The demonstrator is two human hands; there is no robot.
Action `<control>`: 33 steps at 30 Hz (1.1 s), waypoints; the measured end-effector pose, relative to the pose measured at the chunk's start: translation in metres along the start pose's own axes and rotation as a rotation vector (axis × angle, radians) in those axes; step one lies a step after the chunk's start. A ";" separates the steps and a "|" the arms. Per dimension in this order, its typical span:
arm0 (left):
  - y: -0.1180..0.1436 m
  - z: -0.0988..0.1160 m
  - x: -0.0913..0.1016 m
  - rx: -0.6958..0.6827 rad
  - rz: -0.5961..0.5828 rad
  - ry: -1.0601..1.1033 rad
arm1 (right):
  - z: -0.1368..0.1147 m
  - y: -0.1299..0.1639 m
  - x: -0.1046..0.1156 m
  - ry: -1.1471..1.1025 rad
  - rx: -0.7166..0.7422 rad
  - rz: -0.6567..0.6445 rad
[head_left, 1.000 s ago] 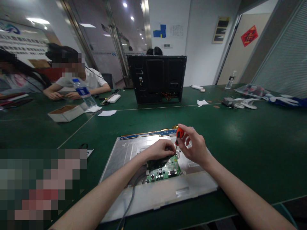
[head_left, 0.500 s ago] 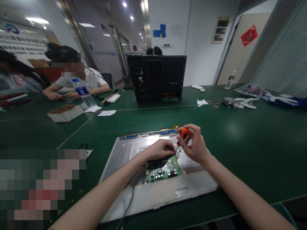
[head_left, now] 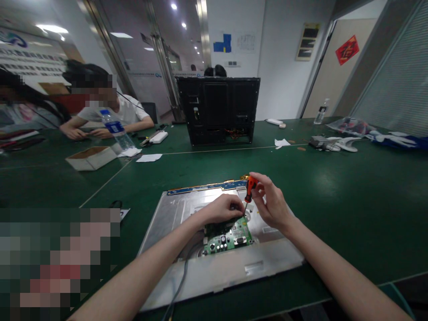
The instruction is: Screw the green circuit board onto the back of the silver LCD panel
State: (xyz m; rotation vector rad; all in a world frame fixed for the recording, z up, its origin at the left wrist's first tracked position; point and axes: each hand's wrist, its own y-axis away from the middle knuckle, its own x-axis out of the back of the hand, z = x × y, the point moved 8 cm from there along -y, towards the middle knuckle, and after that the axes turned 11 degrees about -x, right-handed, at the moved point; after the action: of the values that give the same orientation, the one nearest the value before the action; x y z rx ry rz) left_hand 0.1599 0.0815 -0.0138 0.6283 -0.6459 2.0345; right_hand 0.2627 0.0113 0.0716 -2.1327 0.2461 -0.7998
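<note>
Two hands worked over one metal panel (head_left: pixel 187 209) lying flat on the green table (head_left: pixel 334 200), its long axis running roughly 9 to 3 o'clock.

Item 1: right hand (head_left: pixel 272 203), fingers pinched together on an orange screwdriver (head_left: pixel 249 186). The tool stood nearly upright, handle tipped slightly toward 1 o'clock, tip pointing down at the far right corner of the board.

Item 2: left hand (head_left: pixel 222 208), fingers curled and pressed on the far edge of the green circuit board (head_left: pixel 230 238), just at 9 o'clock of the screwdriver tip; whether it pinched anything could not be told.

Item 3: board, seated near the panel's middle, long axis about 8 to 2 o'clock, a grey cable (head_left: pixel 182 278) trailing off toward 7 o'clock.

Progress, as judged: the panel's back was already bare and the board exposed; the screw at that corner was being worked, and the board sat in place with its cable attached.

Surroundings: black monitor shell (head_left: pixel 219 111) upright at 12 o'clock; cardboard box (head_left: pixel 92 157) and water bottle (head_left: pixel 115 129) at 10 o'clock, beside seated co-workers.
</note>
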 end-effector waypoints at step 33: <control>-0.001 0.005 0.002 -0.006 -0.006 0.000 | 0.016 0.002 0.001 -0.012 -0.101 0.087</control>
State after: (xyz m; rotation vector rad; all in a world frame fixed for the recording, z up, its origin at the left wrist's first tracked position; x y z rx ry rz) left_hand 0.1607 0.0798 -0.0093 0.6258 -0.6493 2.0258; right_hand 0.2732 0.0197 0.0635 -2.2038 0.3781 -0.7379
